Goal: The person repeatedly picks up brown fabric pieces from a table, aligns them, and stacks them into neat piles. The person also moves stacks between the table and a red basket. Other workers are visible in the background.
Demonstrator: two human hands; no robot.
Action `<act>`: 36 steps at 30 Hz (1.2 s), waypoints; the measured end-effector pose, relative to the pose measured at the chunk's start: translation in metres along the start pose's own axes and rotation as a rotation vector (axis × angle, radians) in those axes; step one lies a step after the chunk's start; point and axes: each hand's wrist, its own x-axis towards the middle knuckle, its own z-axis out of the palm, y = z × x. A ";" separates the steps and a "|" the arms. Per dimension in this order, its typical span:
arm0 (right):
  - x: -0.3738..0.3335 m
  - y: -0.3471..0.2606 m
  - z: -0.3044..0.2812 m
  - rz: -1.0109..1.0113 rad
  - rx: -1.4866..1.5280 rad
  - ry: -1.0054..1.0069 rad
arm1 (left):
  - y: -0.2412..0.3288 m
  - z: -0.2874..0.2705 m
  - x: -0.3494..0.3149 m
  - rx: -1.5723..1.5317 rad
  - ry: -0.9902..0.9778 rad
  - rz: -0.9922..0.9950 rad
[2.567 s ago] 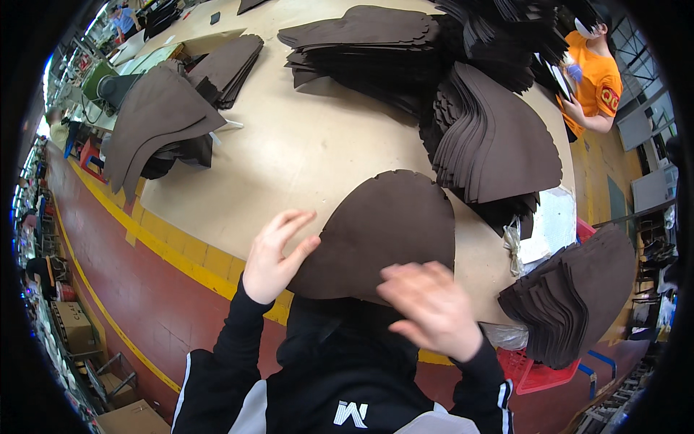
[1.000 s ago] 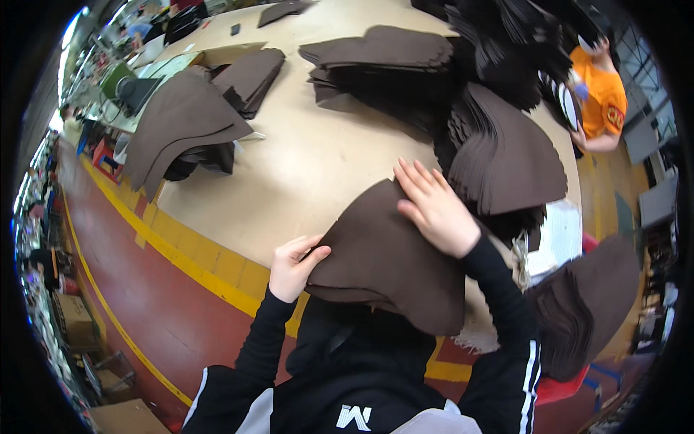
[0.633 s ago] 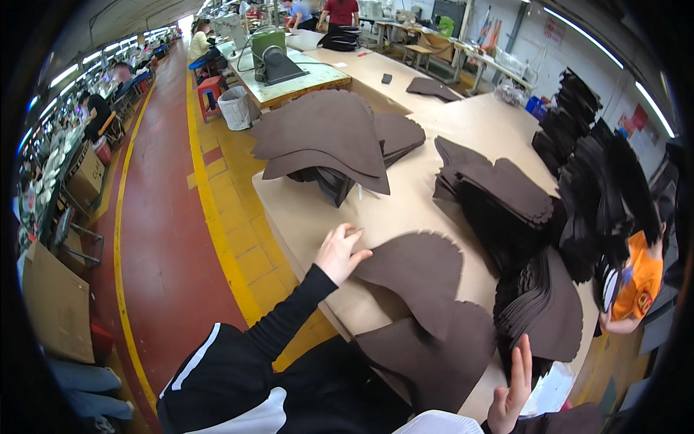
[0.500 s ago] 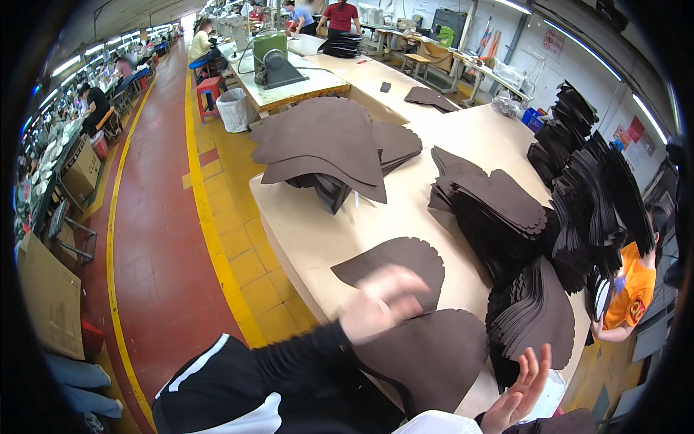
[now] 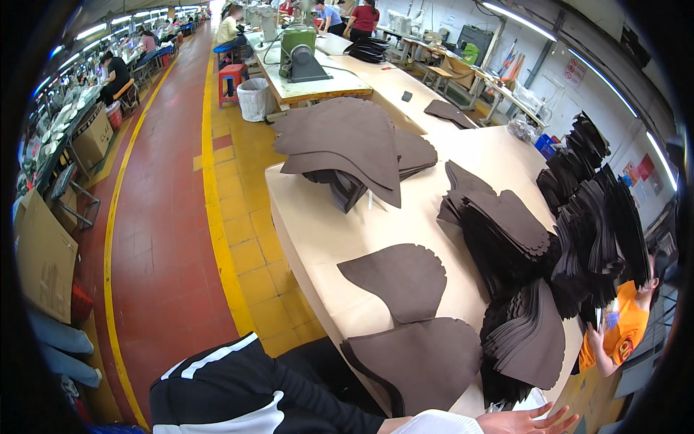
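Note:
My right hand [image 5: 526, 420] is at the lower edge, fingers spread and nothing in them. It is nearest to a fanned stack of dark brown cut pieces [image 5: 531, 333]. My left arm, in a black sleeve with white stripes, reaches to the lower edge. Only skin near my left wrist [image 5: 392, 424] shows beside a white sleeve; its fingers are hidden. In front of me a smooth brown pile with a rounded end [image 5: 423, 362] lies on the pale table [image 5: 311, 242]. Just beyond it lies a flat brown piece with a scalloped edge [image 5: 401, 278].
More brown stacks [image 5: 347, 141] stand farther along the table, with tall dark piles [image 5: 596, 224] at its right. A person in orange [image 5: 623, 325] is beyond those piles. A green machine [image 5: 300, 54] sits on a far bench. Left runs a red aisle [image 5: 163, 239] with yellow lines.
My left hand has drawn back from the scalloped piece to the lower edge. My right hand has dropped lower, its fingers still spread. The view has shifted slightly.

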 end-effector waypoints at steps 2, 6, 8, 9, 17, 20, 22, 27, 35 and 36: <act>-0.003 0.003 0.003 0.082 0.113 -0.004 | 0.001 0.001 -0.002 -0.009 -0.052 -0.007; -0.009 0.009 0.007 0.236 0.341 -0.004 | 0.002 0.006 -0.003 -0.025 -0.188 -0.009; -0.012 0.013 0.010 0.298 0.434 -0.009 | 0.003 0.008 -0.003 -0.033 -0.260 -0.015; -0.015 0.012 0.012 0.328 0.485 -0.011 | 0.003 0.009 -0.003 -0.035 -0.297 -0.013; -0.043 -0.015 0.007 0.312 0.424 0.124 | 0.018 -0.001 -0.009 -0.001 -0.462 -0.011; -0.064 -0.011 -0.011 0.156 -0.249 -0.007 | 0.022 -0.052 -0.040 0.196 -0.104 -0.222; -0.070 -0.006 -0.017 0.128 -0.994 -0.283 | 0.026 -0.087 -0.063 0.467 0.224 -0.378; -0.108 0.041 0.013 0.253 -1.262 -1.293 | 0.014 -0.093 -0.080 0.665 0.515 -0.763; -0.065 0.090 0.003 0.160 -1.564 -1.211 | 0.020 -0.091 -0.084 0.693 0.505 -0.831; -0.057 0.095 -0.002 0.156 -1.589 -1.166 | 0.022 -0.092 -0.084 0.648 0.508 -0.832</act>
